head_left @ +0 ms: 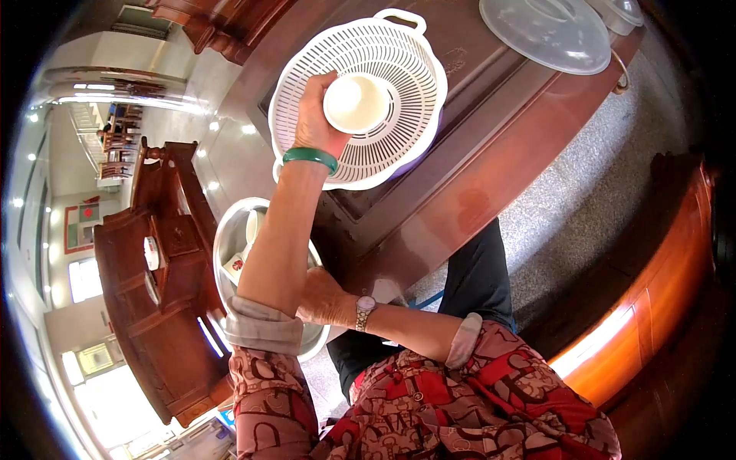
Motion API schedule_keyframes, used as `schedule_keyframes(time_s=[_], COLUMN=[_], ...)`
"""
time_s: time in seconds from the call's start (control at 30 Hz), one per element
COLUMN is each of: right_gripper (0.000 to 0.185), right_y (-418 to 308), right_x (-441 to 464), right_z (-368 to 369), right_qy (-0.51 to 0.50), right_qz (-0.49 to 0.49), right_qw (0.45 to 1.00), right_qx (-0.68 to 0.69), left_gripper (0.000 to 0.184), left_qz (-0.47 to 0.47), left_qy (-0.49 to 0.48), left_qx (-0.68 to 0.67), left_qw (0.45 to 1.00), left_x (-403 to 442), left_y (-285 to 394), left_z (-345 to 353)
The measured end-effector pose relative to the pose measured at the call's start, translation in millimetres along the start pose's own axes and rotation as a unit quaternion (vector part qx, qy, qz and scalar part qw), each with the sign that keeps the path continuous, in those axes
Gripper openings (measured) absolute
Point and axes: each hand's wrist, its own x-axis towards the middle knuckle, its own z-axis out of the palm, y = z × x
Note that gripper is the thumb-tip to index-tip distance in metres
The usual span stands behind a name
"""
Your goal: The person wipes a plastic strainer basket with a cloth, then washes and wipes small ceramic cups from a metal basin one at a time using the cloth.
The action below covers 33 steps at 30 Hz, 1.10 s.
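A white cup (356,103) is in my left hand (315,121), its round opening facing the camera. That hand wears a green bangle, and its fingers are partly hidden by the cup. Beneath them lies a white slotted basket (287,100) with a handle at its top, standing on the dark wooden table. Lower left, a round basin (221,230) holds white ware (253,227), including a piece with a red mark. My right hand (323,297), with a watch at the wrist, reaches to the basin behind my left forearm, which hides its fingers.
A clear plastic lid (548,32) lies at the table's (460,192) upper right, beside another clear container (617,14). A glossy wooden seat (652,307) stands at the right. Dark wooden furniture (161,307) is at the left, with chairs farther off.
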Motion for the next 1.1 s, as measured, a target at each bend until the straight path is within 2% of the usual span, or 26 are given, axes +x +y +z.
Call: schedule_keyframes(time_s=[0.1, 0.2, 0.23, 0.27, 0.3, 0.33, 0.37, 0.43, 0.63, 0.67, 0.73, 0.77, 0.83, 0.87, 0.93, 0.97, 1.0, 1.03, 1.07, 1.1], right_gripper=[0.012, 0.013, 0.013, 0.013, 0.013, 0.013, 0.013, 0.014, 0.013, 0.013, 0.010, 0.010, 0.009, 0.008, 0.009, 0.014, 0.013, 0.013, 0.013, 0.011], right_y=[-1.2, -4.8, -5.3, -4.9, -3.3, -1.2, 3.1, 10.4, 13.1, 12.9, 4.4, -1.1, -12.1, -10.5, -5.5, -1.9, 0.8, -1.4, -2.2, -8.6], right_x=[0.2, 1.9, 1.8, 1.1, 0.4, -0.4, -2.1, -3.9, -2.8, -3.0, -0.8, 0.0, 3.6, 5.4, 6.1, 4.5, 6.6, 7.2, 7.8, 10.9], right_z=[-3.4, -11.4, -12.4, -11.5, -8.6, -4.7, 4.6, 23.8, 30.3, 29.2, 9.2, -1.7, -22.0, -19.1, -0.7, 2.5, 9.8, 5.8, 1.6, -7.6], right_qy=[-0.014, -0.031, -0.035, -0.035, -0.029, -0.023, -0.022, 0.063, 0.110, 0.111, -0.023, -0.027, 0.019, -0.015, 0.023, -0.005, -0.033, -0.023, -0.008, -0.012], right_qz=[0.001, 0.010, 0.016, 0.018, 0.013, 0.008, 0.009, -0.021, -0.032, -0.032, 0.004, 0.004, -0.009, -0.009, -0.008, -0.009, 0.032, 0.031, 0.027, 0.059], right_qw=[1.000, 0.999, 0.999, 0.999, 0.999, 1.000, 1.000, 0.998, 0.993, 0.993, 0.999, 0.999, 0.999, 0.995, 0.997, 0.993, 0.995, 0.996, 0.999, 0.998], right_qx=[-0.016, -0.026, -0.024, -0.024, -0.017, -0.011, -0.012, 0.020, 0.028, 0.028, -0.022, -0.018, -0.048, -0.094, -0.080, -0.114, -0.092, -0.076, -0.046, -0.033], left_gripper=[0.034, 0.034, 0.034, 0.037, 0.041, 0.049, 0.049, 0.050, 0.056, 0.057, 0.059, 0.051, 0.043, 0.037, 0.027, 0.026, 0.026, 0.026, 0.025, 0.025], left_qz=[-0.003, 0.062, 0.061, 0.138, 0.213, 0.253, 0.252, 0.339, 0.285, 0.286, 0.292, 0.353, 0.359, 0.360, 0.380, 0.356, 0.359, 0.363, 0.290, 0.297], left_qy=[0.030, 0.071, 0.070, 0.079, 0.084, 0.086, 0.085, 0.086, 0.048, 0.065, 0.082, 0.091, 0.104, 0.121, 0.143, 0.160, 0.168, 0.176, 0.197, 0.209], left_qx=[0.005, 0.157, 0.157, 0.290, 0.416, 0.473, 0.472, 0.618, 0.655, 0.632, 0.582, 0.586, 0.618, 0.609, 0.601, 0.592, 0.574, 0.555, 0.481, 0.482], left_qw=[1.000, 0.983, 0.983, 0.944, 0.880, 0.840, 0.840, 0.704, 0.698, 0.718, 0.754, 0.724, 0.692, 0.696, 0.689, 0.705, 0.717, 0.728, 0.803, 0.797], left_x=[-2.1, 4.7, 8.6, 13.0, 16.5, 19.9, 21.7, 21.2, 15.7, 13.7, 2.4, 10.6, -4.9, -14.9, -32.9, -47.6, -61.3, -75.2, -106.1, -126.7], left_y=[1.7, 0.3, -3.1, -7.3, -10.3, -13.0, -16.7, -22.0, -27.0, -23.8, -10.5, -9.3, 9.7, 17.2, 33.9, 40.1, 46.4, 50.6, 54.7, 56.4], left_z=[2.9, -1.2, -3.1, -4.1, -3.5, -2.7, -2.8, 2.8, 8.3, 8.6, 10.2, -9.4, -26.4, -34.6, -59.8, -76.0, -94.7, -110.5, -105.1, -117.2])
